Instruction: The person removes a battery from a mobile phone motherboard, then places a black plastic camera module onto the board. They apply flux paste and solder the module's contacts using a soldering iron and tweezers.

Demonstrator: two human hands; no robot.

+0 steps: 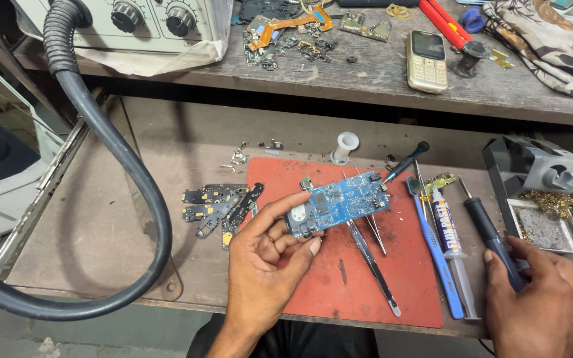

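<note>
Left hand fingers pinch blue circuit board, long axis left-right; right hand fingers grasp soldering iron.

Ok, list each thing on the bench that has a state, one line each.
Left hand: holds the blue circuit board above the red mat.
Right hand: grips the soldering iron, tip toward the shelf.
Tweezers: lying on the mat, untouched.
Glue tube: lying flat beside the blue tool.
Phone: on the shelf, screen dark.
</note>
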